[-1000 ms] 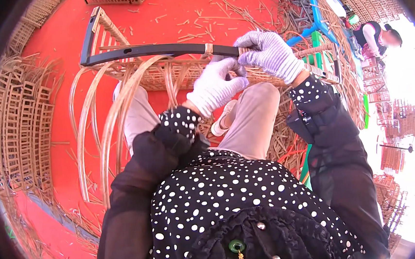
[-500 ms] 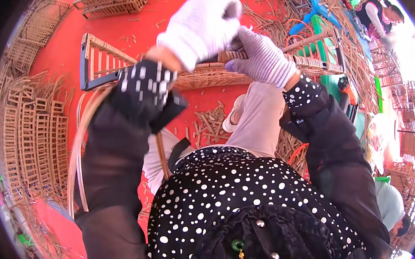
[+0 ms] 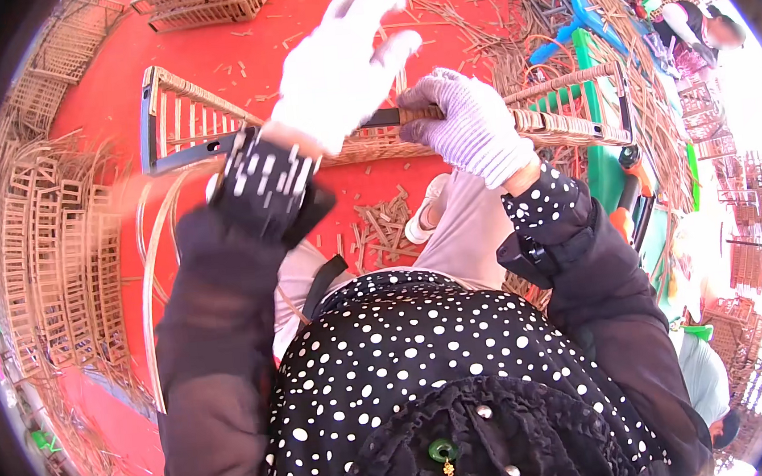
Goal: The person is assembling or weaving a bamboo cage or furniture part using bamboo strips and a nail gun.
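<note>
Across my lap-side view stretches a wicker basket point(image 3: 569, 125) with a black metal frame and slatted ends. My right hand point(image 3: 471, 128), in a striped white glove, is closed on the basket's rail point(image 3: 382, 119), which is bare black in the middle and wrapped in brown strip point(image 3: 416, 113) beside the fingers. Left of it and higher, my left hand point(image 3: 337, 71) in a white glove is blurred, its thumb and forefinger spread apart. A thin pale strip point(image 3: 401, 77) runs between the two hands. Whether the left fingers touch it is unclear.
Stacked wicker racks point(image 3: 52, 264) line the left side, and another basket point(image 3: 202, 6) lies at the far left. Cut pieces point(image 3: 385, 229) litter the red floor. A blue stand point(image 3: 573, 8), loose strips and an orange-and-black tool point(image 3: 632, 187) are at right. Another person point(image 3: 692, 34) works far right.
My left hand has moved left and slightly down from beside the right, and its fingers have spread. The black rail shows more between them. My right hand has shifted slightly left.
</note>
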`<state>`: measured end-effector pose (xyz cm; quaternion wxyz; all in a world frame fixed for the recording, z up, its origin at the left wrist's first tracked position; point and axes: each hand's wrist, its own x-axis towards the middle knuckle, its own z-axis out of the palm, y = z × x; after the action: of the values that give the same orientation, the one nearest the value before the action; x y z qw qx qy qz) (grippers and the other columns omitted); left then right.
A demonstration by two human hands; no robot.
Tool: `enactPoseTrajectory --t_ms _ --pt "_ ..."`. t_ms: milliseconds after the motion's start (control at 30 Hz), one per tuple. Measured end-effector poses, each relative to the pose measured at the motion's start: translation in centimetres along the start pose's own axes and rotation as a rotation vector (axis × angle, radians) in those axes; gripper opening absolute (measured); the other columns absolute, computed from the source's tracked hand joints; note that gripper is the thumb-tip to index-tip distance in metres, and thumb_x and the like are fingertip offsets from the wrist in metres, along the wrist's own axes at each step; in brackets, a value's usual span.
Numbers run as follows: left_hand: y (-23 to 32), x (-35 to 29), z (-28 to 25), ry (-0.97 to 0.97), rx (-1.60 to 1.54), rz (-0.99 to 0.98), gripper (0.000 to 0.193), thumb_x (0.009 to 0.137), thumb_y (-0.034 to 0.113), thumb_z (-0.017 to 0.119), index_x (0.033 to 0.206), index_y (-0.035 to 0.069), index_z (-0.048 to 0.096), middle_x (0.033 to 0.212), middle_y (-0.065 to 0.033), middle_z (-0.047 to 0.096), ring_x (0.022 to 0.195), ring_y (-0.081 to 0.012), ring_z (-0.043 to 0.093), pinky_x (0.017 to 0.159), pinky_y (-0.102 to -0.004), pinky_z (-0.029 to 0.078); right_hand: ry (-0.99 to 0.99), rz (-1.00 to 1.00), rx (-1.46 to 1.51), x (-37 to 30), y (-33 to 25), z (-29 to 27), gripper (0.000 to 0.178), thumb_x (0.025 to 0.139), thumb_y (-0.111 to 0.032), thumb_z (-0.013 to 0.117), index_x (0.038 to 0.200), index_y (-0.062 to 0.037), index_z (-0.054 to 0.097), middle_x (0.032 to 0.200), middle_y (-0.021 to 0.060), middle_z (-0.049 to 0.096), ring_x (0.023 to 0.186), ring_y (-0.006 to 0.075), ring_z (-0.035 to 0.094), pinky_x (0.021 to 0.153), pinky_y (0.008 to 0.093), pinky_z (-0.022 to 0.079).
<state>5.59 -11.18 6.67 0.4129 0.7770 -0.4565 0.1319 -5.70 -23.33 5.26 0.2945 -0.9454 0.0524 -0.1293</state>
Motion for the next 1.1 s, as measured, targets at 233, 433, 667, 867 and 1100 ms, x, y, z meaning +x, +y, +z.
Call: enactPoseTrajectory --t_ms 233,433,667,867,1100 --pt "1.9 -10.0 -0.4 -0.355 -0.711 -0.607 0.051 0.083 0.015 0.059 0.128 0.005 0.039 0.083 -0.0071 0.059 0.060 -0.0104 0.053 0.054 -0.0245 0.045 -0.035 -0.016 0.162 0.6 0.1 0.1 0.025 0.062 -0.016 0.075 0.084 -0.0097 0.065 0.077 0.0058 0.061 0.071 0.0200 0.060 0.065 0.0299 0.048" --pt "0.1 -7.7 1.7 -0.503 -1.313 -0.780 0.033 0.082 0.015 0.058 0.112 0.004 0.047 0.074 -0.0046 0.057 0.046 -0.0067 0.046 0.037 -0.0202 0.036 -0.129 0.063 0.283 0.9 -0.5 -0.1 0.024 0.064 -0.010 0.075 0.086 -0.0076 0.065 0.075 0.0050 0.063 0.067 0.0144 0.060 0.064 0.0256 0.048" --pt "4.5 -11.0 -1.0 -0.303 -0.585 -0.460 0.027 0.082 0.029 0.059 0.080 0.002 0.055 0.060 -0.0055 0.047 0.056 -0.0124 0.046 0.051 -0.0288 0.037 -0.084 -0.043 0.167 0.7 0.0 -0.2 0.027 0.065 -0.017 0.074 0.090 -0.0105 0.065 0.077 0.0059 0.064 0.071 0.0183 0.062 0.066 0.0285 0.049" --pt "2.1 -1.9 -4.0 -0.289 0.170 0.066 0.028 0.077 0.032 0.062 0.069 0.006 0.056 0.057 -0.0113 0.053 0.052 -0.0257 0.053 0.052 -0.0358 0.043 -0.115 0.001 -0.063 -0.5 -1.6 -1.1 0.025 0.070 -0.026 0.071 0.090 -0.0142 0.063 0.086 0.0053 0.064 0.080 0.0223 0.062 0.069 0.0336 0.049" --pt "-5.3 1.2 0.1 -0.705 0.144 0.240 0.029 0.079 0.035 0.061 0.078 0.007 0.060 0.075 -0.0108 0.058 0.066 -0.0241 0.056 0.060 -0.0348 0.045 0.076 -0.175 -0.148 -1.3 -1.4 0.4 0.033 0.067 -0.035 0.070 0.095 -0.0205 0.061 0.082 0.0038 0.059 0.075 0.0252 0.061 0.069 0.0379 0.047"
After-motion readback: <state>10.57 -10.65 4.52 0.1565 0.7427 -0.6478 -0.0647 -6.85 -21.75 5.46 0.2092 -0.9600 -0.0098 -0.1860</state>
